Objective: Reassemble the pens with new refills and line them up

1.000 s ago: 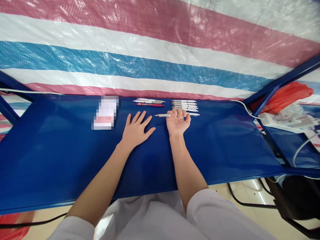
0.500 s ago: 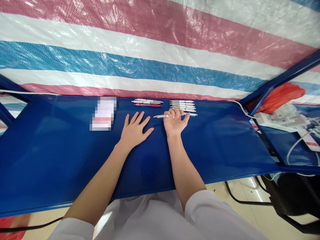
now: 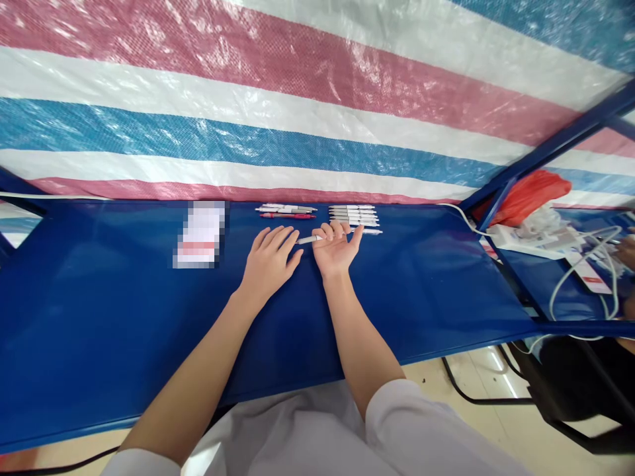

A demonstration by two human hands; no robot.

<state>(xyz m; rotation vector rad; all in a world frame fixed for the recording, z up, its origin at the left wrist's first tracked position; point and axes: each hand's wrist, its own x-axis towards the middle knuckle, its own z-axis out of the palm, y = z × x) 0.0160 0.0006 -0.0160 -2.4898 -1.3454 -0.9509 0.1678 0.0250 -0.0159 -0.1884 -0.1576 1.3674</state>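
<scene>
My right hand (image 3: 335,248) lies palm up on the blue table (image 3: 124,317), its fingers curled around a white pen (image 3: 308,239) whose tip points left. My left hand (image 3: 270,259) rests flat beside it with the fingers spread, the fingertips close to the pen's tip. Just beyond my right hand lies a neat row of several white pens (image 3: 353,214). A smaller group of pens, one of them red (image 3: 286,211), lies to its left near the back edge.
A small blurred card or packet (image 3: 198,234) lies left of the pens. A striped tarp (image 3: 297,112) hangs behind the table. At the right are a blue frame bar (image 3: 546,149), a red bag (image 3: 530,195), a white power strip with cables (image 3: 560,241) and another person's hand (image 3: 628,251).
My right hand has carried the white pen leftwards, so its tip now lies near my left fingertips. The head view has shifted to the right and slightly up.
</scene>
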